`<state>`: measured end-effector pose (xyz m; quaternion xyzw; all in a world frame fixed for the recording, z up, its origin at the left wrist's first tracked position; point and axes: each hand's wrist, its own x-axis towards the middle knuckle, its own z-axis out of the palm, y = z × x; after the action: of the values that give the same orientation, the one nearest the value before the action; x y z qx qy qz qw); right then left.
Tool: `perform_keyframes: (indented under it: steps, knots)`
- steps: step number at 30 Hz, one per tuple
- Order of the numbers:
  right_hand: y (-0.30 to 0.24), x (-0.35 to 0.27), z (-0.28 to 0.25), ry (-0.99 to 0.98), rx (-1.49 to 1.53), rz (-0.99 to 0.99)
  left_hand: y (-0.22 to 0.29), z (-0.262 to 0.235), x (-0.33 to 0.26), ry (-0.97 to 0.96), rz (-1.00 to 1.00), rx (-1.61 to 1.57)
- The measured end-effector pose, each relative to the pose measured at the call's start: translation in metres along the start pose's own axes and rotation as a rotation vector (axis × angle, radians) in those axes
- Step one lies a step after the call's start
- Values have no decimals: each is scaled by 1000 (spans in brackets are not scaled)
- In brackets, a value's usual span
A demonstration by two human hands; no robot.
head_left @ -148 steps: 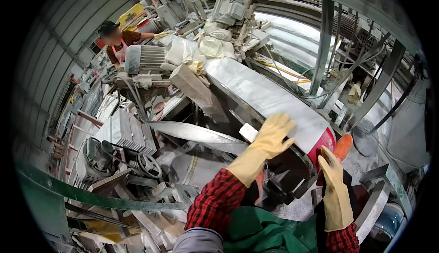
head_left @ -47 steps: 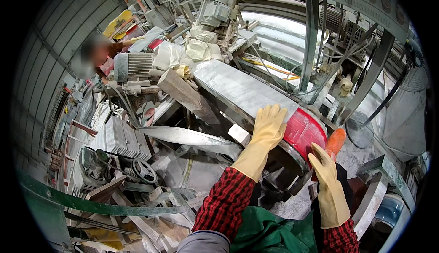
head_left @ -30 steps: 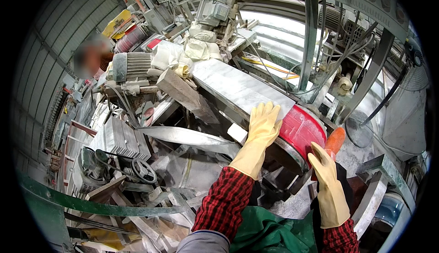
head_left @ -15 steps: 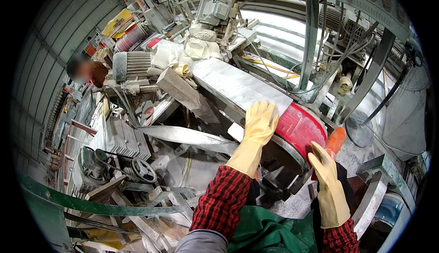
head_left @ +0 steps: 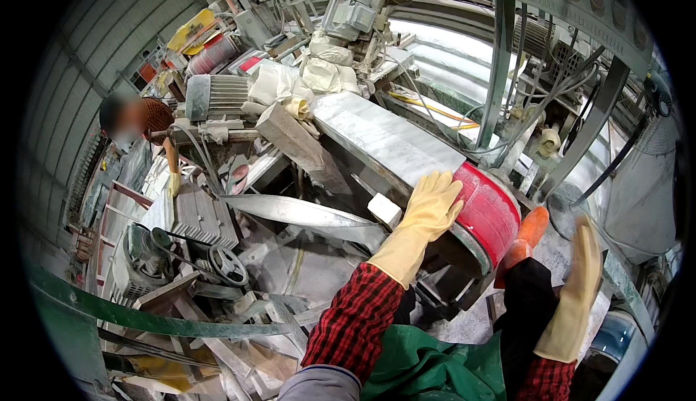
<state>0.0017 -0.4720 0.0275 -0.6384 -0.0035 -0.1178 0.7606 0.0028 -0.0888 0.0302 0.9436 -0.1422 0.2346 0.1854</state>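
My left hand (head_left: pixel 431 209), in a cream rubber glove, lies with its fingers stretched out at the near end of a long pale slab (head_left: pixel 384 133), beside the red belt (head_left: pixel 487 209). That slab rests on top of the belt, which curves down over a rounded end towards me. My right hand (head_left: pixel 578 285), gloved alike, is held out to the right of the belt and apart from it. It shows edge-on with straight fingers, slightly smeared, and nothing shows in it. Between this hand and the belt is an orange boot (head_left: pixel 531 228).
Left of the belt are a wooden beam (head_left: pixel 301 147), a curved pale metal strip (head_left: pixel 304 214) and a dusty handwheel (head_left: pixel 227 265). Motors (head_left: pixel 349 11) stand farther back. A steel post (head_left: pixel 497 71) rises at the right. Another person (head_left: pixel 134 120) is at the far left.
My right hand has moved away from the red belt's end, out to the right. My left hand has shifted slightly right in the picture. The other person's gloved arm has come into sight.
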Motion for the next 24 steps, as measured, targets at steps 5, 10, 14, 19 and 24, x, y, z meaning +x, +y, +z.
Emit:
perform_keyframes:
  steps: [5, 10, 14, 19, 24]
  knots:
    - [-22, -13, -195, 181, -964, -139, -2, -1, -2, -9, -6, -18]
    - [-66, -132, -308, 347, -1249, 300, -7, -3, -7, -5, 0, -45]
    - [-91, -190, -321, 385, -1321, 429, -7, -2, -9, -13, 2, -26]
    - [-108, -211, -315, 391, -1339, 468, -6, -1, -9, 35, 35, 21]
    - [-119, -217, -317, 378, -1346, 473, -11, -3, -12, 8, 3, -31]
